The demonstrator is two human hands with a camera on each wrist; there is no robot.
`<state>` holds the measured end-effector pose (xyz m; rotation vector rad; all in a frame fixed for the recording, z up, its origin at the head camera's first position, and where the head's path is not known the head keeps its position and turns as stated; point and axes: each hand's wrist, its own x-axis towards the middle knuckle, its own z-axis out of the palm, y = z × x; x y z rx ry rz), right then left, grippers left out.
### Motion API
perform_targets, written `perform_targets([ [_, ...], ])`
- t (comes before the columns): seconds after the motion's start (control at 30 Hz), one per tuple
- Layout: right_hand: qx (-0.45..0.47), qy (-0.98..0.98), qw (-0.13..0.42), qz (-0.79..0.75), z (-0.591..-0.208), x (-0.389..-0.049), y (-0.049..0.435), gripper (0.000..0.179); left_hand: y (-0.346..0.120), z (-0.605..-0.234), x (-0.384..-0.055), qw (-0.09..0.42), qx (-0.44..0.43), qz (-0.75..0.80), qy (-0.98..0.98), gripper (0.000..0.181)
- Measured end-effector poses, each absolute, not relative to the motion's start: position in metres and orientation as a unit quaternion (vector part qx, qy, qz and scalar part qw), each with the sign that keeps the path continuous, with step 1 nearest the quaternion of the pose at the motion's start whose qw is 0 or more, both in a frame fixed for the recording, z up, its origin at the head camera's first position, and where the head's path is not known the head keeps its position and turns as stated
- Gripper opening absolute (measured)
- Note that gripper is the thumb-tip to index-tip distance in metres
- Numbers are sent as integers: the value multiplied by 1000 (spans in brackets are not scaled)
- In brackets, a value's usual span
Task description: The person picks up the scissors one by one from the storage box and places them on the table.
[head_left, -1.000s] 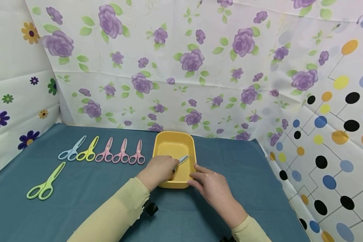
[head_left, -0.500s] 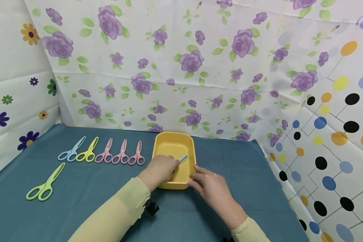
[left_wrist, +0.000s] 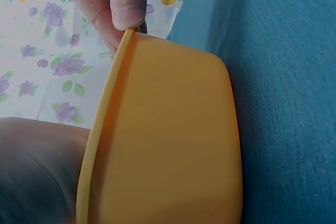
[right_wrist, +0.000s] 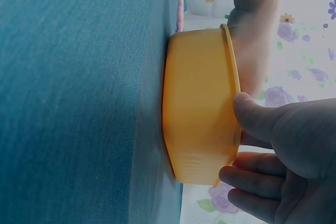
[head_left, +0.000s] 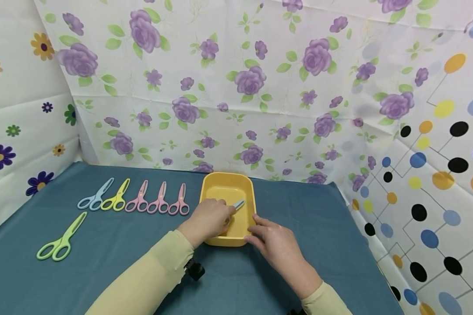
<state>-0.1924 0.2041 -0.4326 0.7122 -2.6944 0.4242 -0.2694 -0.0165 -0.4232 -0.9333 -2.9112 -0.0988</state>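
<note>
A yellow plastic box (head_left: pixel 242 240) stands on the cloth, seen from above in the head view and from the side in both wrist views. My left hand (head_left: pixel 210 217) reaches down into it and holds a pair of light blue scissors (head_left: pixel 239 204). Only the blades show beyond the fingers; most of the handles are hidden by the hand. At the box's near right corner, my right hand (head_left: pixel 277 245) grips the rim between thumb (right_wrist: pixel 257 115) and fingers. The left wrist view shows the right thumb on the rim, while the scissors are hidden behind the box wall.
Left of the box lie blue scissors (head_left: pixel 90 202), yellow scissors (head_left: pixel 114 202) and several pink scissors (head_left: pixel 157 205) in a row. Larger green scissors (head_left: pixel 59 247) lie nearer on the blue cloth (head_left: pixel 142 253). Patterned sheets (head_left: pixel 220 131) hang behind and at both sides.
My left hand has risen very slightly inside the box with the blue scissors. The right hand and the box have stayed in place. The head view has shifted a little.
</note>
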Motion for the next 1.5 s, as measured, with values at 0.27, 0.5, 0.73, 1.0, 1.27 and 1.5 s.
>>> perform_targets([
  [0.27,250,-943,162,145,-433,-193,205,32,-21,-422,-267,74,-293,-46,-952,36],
  [0.5,252,-942,168,143,-434,-192,206,32,-23,-419,-263,95,-286,-45,-952,37],
  [0.73,255,-941,172,143,-435,-192,206,31,-25,-414,-256,96,-277,-54,-954,40],
  [1.0,255,-941,173,143,-435,-192,206,32,-32,-409,-245,119,-270,-59,-954,41],
  [1.27,252,-941,172,145,-435,-192,205,32,-42,-409,-234,144,-263,-78,-951,38],
  [1.5,254,-940,176,145,-434,-191,205,29,-55,-407,-227,158,-256,-79,-950,37],
])
